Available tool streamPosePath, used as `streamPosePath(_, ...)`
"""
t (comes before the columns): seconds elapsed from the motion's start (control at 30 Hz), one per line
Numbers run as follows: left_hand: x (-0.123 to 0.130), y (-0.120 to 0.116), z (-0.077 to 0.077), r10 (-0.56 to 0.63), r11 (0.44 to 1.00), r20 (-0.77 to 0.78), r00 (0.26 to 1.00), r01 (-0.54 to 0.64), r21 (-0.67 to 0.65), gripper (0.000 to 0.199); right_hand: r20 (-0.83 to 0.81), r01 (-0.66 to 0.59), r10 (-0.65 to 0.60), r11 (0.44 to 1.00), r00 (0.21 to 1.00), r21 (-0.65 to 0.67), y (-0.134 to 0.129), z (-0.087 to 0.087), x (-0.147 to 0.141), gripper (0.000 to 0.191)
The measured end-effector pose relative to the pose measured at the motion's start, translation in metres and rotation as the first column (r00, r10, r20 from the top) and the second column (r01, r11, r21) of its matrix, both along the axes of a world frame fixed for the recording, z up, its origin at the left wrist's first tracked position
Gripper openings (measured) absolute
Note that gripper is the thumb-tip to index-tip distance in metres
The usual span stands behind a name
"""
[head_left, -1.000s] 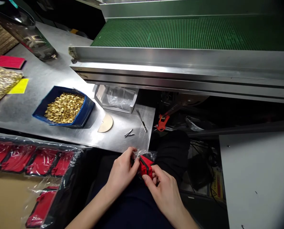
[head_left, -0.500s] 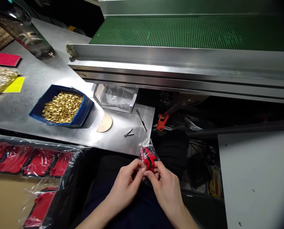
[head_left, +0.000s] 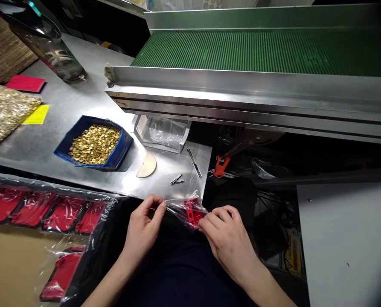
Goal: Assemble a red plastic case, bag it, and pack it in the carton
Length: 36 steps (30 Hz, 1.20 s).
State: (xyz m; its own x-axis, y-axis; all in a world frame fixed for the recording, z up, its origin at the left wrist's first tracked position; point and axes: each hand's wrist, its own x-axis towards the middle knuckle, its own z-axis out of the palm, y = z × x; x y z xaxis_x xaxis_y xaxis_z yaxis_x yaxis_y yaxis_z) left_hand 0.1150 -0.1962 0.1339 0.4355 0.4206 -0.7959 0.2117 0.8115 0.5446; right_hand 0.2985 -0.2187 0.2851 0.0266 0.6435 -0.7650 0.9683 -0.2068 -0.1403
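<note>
Between my hands, above my lap, hangs a clear plastic bag (head_left: pixel 176 208) with a red and black part (head_left: pixel 193 212) inside it. My left hand (head_left: pixel 145 228) pinches a corner of the bag's plastic between thumb and forefinger. On the other side, my right hand (head_left: pixel 225 236) grips the bag close to the red part, its fingertips partly hidden. Just beyond the bag, on the metal table (head_left: pixel 164 187), lie small nail clippers (head_left: pixel 176 180), a slim silver cutter (head_left: pixel 194 163) and a pale half-round disc (head_left: pixel 147 165).
A blue bin (head_left: pixel 123 151) holds many small brass pieces. Behind the disc stands a grey bin (head_left: pixel 181 143) with clear bags. A green conveyor (head_left: pixel 235 51) crosses the back. Bagged red parts (head_left: pixel 62 213) lie in a lined box at left; a bottle (head_left: pixel 60 59) stands far left.
My hands have moved apart, the left one going left and pulling the bag's plastic out. The red part has turned within the bag. The view has shifted slightly.
</note>
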Motion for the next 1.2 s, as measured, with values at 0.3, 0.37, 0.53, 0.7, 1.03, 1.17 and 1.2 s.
streamPosePath(0.3,-0.003,0.018,0.022,-0.053,0.988,0.528,0.847,-0.032,0.15,0.013,-0.468,0.443,-0.387,0.896,0.795,0.012,0.008,-0.012,-0.002,0.016)
streamPosePath(0.37,-0.002,0.01,0.018,0.02,0.999,0.599,0.801,-0.035,0.014,0.014,-0.489,0.649,-0.576,0.761,0.655,-0.027,0.005,-0.02,-0.007,0.011)
streamPosePath(0.53,-0.001,-0.016,0.013,0.168,0.95,0.695,0.699,0.072,-0.302,0.092,-0.397,0.918,-0.86,0.385,0.321,-0.091,-0.002,-0.031,-0.018,0.006)
streamPosePath(0.7,0.003,-0.029,0.015,0.427,0.749,0.63,0.648,0.137,-0.649,0.083,-0.325,0.904,-0.863,0.425,0.388,-0.051,0.0,-0.025,0.0,0.016)
streamPosePath(1.03,0.002,-0.052,0.019,0.583,0.524,0.495,0.644,0.168,-0.835,0.064,-0.26,0.487,-0.572,0.811,0.778,-0.324,0.012,-0.018,0.014,0.035)
streamPosePath(1.17,0.003,-0.04,0.021,0.43,0.716,0.575,0.696,0.125,-0.687,0.086,-0.196,0.552,-0.57,0.821,0.798,-0.145,0.004,-0.02,0.005,0.021)
streamPosePath(1.2,0.003,-0.036,0.022,0.381,0.764,0.587,0.714,0.115,-0.635,0.09,-0.168,0.588,-0.606,0.795,0.777,-0.15,0.003,-0.02,0.002,0.019)
